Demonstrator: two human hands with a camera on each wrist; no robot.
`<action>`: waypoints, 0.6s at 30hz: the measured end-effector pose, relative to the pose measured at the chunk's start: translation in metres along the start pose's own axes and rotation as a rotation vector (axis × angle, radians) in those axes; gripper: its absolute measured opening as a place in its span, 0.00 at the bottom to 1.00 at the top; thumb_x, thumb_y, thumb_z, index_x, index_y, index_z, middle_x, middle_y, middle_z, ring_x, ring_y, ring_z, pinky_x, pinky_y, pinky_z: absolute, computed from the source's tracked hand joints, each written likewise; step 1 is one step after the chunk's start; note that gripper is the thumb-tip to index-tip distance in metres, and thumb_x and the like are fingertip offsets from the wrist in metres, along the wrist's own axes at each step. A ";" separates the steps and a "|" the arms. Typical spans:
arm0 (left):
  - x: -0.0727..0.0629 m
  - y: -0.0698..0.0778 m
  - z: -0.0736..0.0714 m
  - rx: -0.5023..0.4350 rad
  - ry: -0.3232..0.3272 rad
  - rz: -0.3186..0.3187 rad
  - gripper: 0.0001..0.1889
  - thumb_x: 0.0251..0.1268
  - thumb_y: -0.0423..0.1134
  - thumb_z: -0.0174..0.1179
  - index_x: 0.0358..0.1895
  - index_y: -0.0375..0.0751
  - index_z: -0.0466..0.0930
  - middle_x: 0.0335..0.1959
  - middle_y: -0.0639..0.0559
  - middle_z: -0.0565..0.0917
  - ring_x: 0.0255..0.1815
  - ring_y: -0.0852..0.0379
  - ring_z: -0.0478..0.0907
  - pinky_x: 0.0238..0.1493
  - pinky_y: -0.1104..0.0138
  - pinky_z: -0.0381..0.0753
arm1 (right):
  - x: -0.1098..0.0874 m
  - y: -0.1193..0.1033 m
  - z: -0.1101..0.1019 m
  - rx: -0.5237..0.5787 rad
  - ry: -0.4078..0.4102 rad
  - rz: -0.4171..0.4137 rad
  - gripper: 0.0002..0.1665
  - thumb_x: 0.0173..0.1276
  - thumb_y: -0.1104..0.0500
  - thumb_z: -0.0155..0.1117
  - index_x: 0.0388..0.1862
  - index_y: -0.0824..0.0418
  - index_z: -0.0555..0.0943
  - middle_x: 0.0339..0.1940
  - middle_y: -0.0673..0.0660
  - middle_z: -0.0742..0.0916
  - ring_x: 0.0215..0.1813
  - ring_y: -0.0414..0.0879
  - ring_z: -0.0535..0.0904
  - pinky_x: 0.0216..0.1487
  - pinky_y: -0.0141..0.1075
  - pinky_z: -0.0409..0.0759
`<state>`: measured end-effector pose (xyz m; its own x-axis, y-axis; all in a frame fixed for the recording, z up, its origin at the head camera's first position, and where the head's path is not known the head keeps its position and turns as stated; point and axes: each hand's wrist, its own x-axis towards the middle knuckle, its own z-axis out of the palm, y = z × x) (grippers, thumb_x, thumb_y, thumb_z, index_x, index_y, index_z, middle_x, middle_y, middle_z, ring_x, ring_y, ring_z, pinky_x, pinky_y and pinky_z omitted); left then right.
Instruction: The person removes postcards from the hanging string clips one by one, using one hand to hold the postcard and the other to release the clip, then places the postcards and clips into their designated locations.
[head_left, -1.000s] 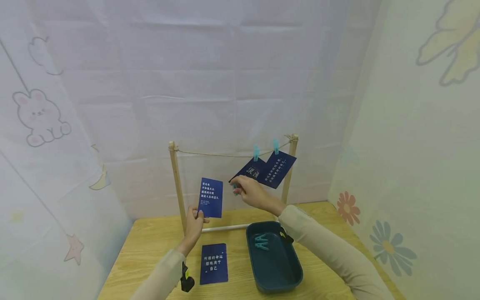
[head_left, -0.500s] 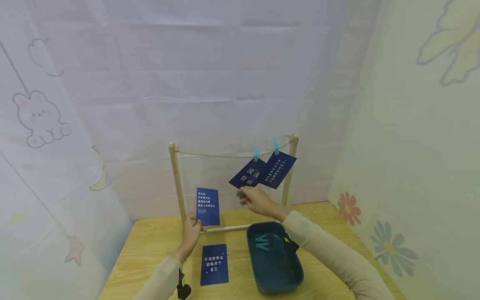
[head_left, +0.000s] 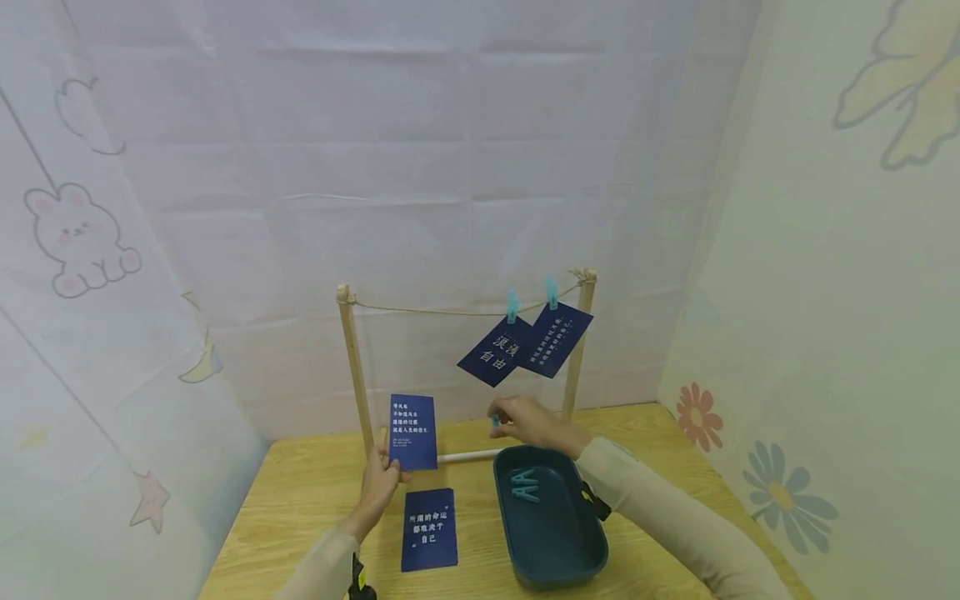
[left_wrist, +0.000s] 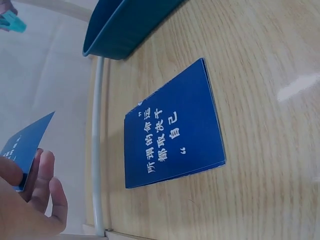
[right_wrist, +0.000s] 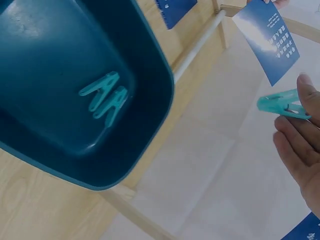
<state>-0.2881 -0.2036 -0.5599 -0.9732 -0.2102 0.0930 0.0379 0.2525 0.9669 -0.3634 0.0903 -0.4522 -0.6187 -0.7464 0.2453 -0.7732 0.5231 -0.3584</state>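
My left hand pinches a dark blue card with white lettering by its lower left corner, holding it upright in front of the rack's left post. In the right wrist view my right hand grips a turquoise clothespin between thumb and fingers. That hand is right of the card, below the hanging cards. Two blue cards, one overlapped by another, hang tilted from the string by clothespins. A stack of blue cards lies on the table below my left hand.
A dark teal bin stands on the wooden table, right of the card stack, with two turquoise clothespins inside. The wooden rack's posts and white lower bar stand behind. Printed cloth walls surround the table.
Both hands have moved down, the left one slightly leftward with its card, the right one slightly rightward with its clothespin. The left hanging card is now fully uncovered by the right hand.
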 end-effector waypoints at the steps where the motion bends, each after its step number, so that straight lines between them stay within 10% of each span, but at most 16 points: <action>1: -0.001 -0.002 0.000 0.001 -0.005 0.000 0.11 0.69 0.24 0.44 0.52 0.27 0.61 0.35 0.30 0.81 0.29 0.45 0.82 0.31 0.64 0.74 | -0.002 0.001 0.002 0.010 -0.017 0.001 0.17 0.68 0.55 0.69 0.49 0.65 0.81 0.41 0.58 0.86 0.42 0.49 0.83 0.45 0.38 0.81; 11: -0.016 -0.020 -0.005 0.044 -0.086 -0.071 0.10 0.60 0.24 0.49 0.45 0.24 0.64 0.31 0.33 0.79 0.29 0.48 0.79 0.34 0.54 0.82 | -0.023 0.016 0.017 0.021 -0.088 -0.017 0.16 0.64 0.54 0.72 0.43 0.64 0.84 0.37 0.57 0.85 0.36 0.44 0.80 0.39 0.33 0.79; 18: -0.020 -0.028 -0.007 0.014 -0.111 -0.104 0.08 0.60 0.21 0.48 0.42 0.26 0.64 0.28 0.36 0.77 0.25 0.50 0.81 0.26 0.65 0.78 | -0.034 0.019 0.024 0.011 -0.189 0.078 0.19 0.66 0.54 0.70 0.49 0.65 0.82 0.33 0.52 0.80 0.33 0.39 0.72 0.35 0.32 0.75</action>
<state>-0.2679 -0.2132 -0.5870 -0.9908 -0.1306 -0.0347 -0.0666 0.2485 0.9663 -0.3539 0.1153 -0.4892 -0.6387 -0.7682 0.0437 -0.7219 0.5786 -0.3796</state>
